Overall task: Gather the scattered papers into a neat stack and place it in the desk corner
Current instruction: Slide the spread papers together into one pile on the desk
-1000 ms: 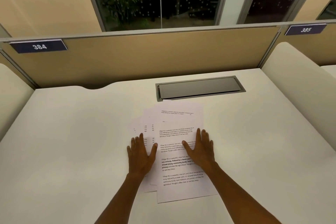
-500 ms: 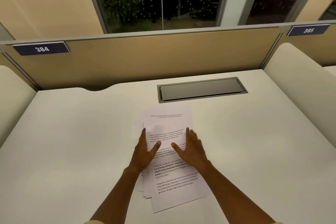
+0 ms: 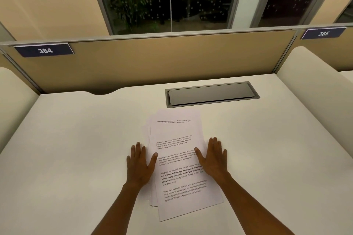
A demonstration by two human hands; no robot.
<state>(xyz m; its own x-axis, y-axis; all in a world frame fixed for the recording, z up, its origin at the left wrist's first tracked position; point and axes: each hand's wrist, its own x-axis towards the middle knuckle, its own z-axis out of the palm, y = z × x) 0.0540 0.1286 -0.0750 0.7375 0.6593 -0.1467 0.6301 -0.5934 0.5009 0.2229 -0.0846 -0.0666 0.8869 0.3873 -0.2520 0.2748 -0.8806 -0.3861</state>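
Head view showed your two hands lying flat on the white desk [image 3: 76, 149], one at each side of the papers [image 3: 177, 158]. Your left hand [image 3: 140, 164] rested palm down at the left edge of the pile, fingers spread and pointing away from you, its thumb reaching right onto the printed top sheet. Your right hand [image 3: 213, 160] lay the same way at the right edge, thumb angled left over the text and the palm partly over the sheet's border. Neither hand gripped anything; both were open and pressed flat, bracketing the pile between them.

The papers sat in the middle of the desk, just near of the grey cable hatch [image 3: 212, 94] set into the surface, and well apart from every corner. They formed a rough pile, not squared: the top sheet was tilted slightly, with its near right corner sticking out toward you, and edges of lower sheets fanned out along the left side and at the far end. How many sheets lay underneath was hard for you to judge from this angle, perhaps four or five.

Beyond the desk stood the tan partition [image 3: 152, 59], with the number plate 384 [image 3: 44, 50] at its far left.
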